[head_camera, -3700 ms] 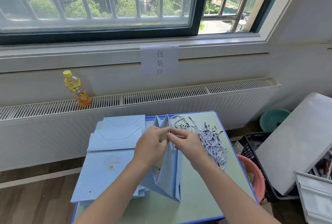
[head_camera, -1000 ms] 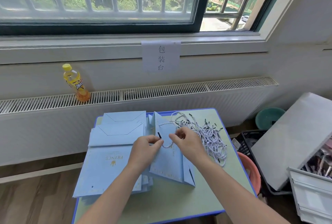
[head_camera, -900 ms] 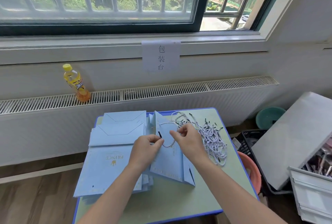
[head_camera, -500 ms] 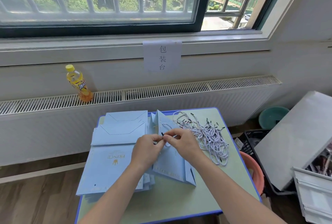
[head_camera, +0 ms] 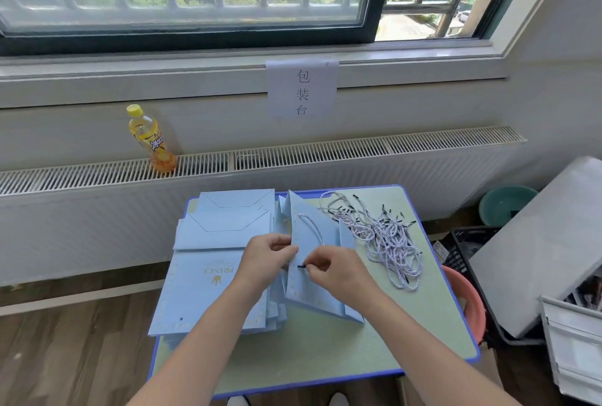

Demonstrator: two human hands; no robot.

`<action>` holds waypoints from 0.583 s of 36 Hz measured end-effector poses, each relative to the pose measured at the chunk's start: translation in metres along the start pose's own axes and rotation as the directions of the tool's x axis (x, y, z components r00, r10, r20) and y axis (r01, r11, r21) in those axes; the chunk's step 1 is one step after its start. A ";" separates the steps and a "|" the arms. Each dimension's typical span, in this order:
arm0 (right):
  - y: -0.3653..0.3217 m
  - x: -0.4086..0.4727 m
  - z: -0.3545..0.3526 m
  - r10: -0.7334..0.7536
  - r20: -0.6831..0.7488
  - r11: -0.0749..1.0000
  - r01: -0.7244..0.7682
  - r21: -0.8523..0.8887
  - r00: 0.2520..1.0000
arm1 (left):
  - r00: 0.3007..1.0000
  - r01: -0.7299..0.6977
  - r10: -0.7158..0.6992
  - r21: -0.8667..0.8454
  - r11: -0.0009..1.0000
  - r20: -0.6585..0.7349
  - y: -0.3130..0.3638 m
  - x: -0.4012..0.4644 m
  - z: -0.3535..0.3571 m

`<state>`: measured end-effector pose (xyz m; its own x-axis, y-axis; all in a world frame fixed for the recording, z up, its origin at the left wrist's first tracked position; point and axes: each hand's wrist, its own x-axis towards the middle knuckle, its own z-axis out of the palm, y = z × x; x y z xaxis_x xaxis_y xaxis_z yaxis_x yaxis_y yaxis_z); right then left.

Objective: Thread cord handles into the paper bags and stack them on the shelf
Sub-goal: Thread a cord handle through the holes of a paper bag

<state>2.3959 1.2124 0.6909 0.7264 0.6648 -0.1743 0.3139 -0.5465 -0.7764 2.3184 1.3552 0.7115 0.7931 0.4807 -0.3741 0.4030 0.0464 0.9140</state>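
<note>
Both hands work at the light blue paper bag (head_camera: 312, 262) lying on the green table (head_camera: 374, 340): my left hand (head_camera: 267, 259) grips its upper edge, and my right hand (head_camera: 332, 270) pinches the cord (head_camera: 312, 229) by its black tip. Flat bags (head_camera: 208, 275) lie stacked just left; loose cords (head_camera: 387, 239) are piled to the right.

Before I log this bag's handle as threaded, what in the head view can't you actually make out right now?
- Hole in the paper bag: too small, and the right hand pinching the cord's black tip covers that spot.
- Cord's far end: whether it is knotted inside is hidden by the bag panel.
- Left hand fingertips: tucked behind the bag edge.
- Shelf: not in the frame.
- Pink basin: contents hidden by the table edge.
</note>
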 end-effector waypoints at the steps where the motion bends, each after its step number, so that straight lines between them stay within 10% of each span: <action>1: -0.001 -0.001 0.000 -0.004 -0.003 1.000 0.004 -0.013 1.000 | 1.000 0.005 -0.005 -0.008 1.000 0.002 0.000 0.000 0.000; 8: -0.007 -0.001 -0.001 -0.037 -0.078 0.993 0.028 -0.117 0.996 | 0.991 0.008 0.003 -0.085 0.996 0.131 0.007 -0.004 -0.001; 21: -0.015 0.000 -0.007 0.142 -0.150 0.975 -0.112 0.194 0.978 | 0.983 -0.020 0.052 -0.178 0.984 0.177 0.017 0.002 -0.005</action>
<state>2.3950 1.2171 0.7068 0.8471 0.4962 -0.1903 0.1058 -0.5084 -0.8546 2.3242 1.3609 0.7269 0.8813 0.3199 -0.3479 0.2992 0.1922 0.9346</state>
